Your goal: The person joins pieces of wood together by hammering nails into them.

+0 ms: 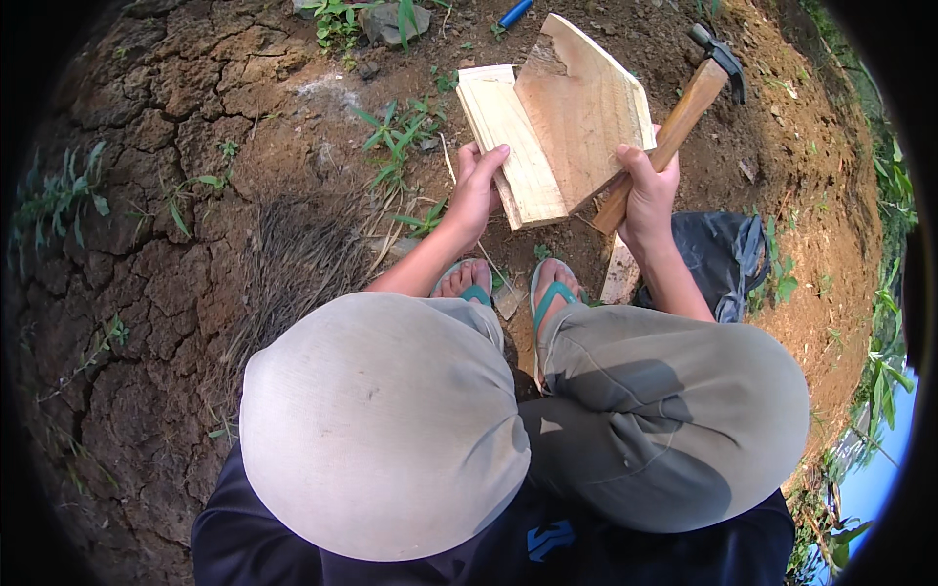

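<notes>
Beyond two knees [386, 420] and two sandals [554, 295], the left hand [475, 190] pinches the pale board [513, 156], its fingertips hidden behind; the right hand [648, 203] grips one hammer [689, 109] and the wide board [581, 117], fingers partly unseen. Both boards meet between the hands. One black bag [718, 259] lies partly behind the right forearm [679, 283]; one blue tube [514, 14] is cut off.

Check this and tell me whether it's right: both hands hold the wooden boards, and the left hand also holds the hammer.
Not quite. The hammer is in the right hand, not the left hand; the head view shows its handle lying across the right palm. The rest stands: both hands hold the wooden boards.
</notes>
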A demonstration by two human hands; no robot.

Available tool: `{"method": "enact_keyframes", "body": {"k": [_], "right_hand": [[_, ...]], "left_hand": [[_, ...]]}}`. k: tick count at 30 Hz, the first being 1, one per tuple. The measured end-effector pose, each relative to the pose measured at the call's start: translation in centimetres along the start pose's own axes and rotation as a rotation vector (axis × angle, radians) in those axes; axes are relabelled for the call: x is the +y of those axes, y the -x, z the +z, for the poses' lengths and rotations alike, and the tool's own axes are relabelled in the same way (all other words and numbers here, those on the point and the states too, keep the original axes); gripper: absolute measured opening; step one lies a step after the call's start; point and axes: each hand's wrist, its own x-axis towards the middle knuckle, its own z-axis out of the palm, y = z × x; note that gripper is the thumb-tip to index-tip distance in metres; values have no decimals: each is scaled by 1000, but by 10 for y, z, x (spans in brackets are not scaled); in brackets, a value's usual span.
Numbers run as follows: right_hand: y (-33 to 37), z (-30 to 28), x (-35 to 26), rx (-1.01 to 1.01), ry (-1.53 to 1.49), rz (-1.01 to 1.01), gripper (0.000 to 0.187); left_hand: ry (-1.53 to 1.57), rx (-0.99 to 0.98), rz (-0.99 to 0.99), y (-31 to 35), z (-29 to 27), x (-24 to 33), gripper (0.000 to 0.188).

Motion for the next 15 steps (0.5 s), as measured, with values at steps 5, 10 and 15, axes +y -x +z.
{"method": "enact_keyframes", "body": {"k": [5, 10, 15], "right_hand": [[4, -6, 5, -10, 54, -32, 44], [14, -12, 8, -92, 121, -71, 47], [23, -4, 10, -213, 122, -154, 50]], "left_hand": [[-120, 99, 5, -12, 11, -4, 58], [-4, 134, -90, -6, 20, 10, 59], [-68, 289, 28, -12, 5, 5, 50]]}}
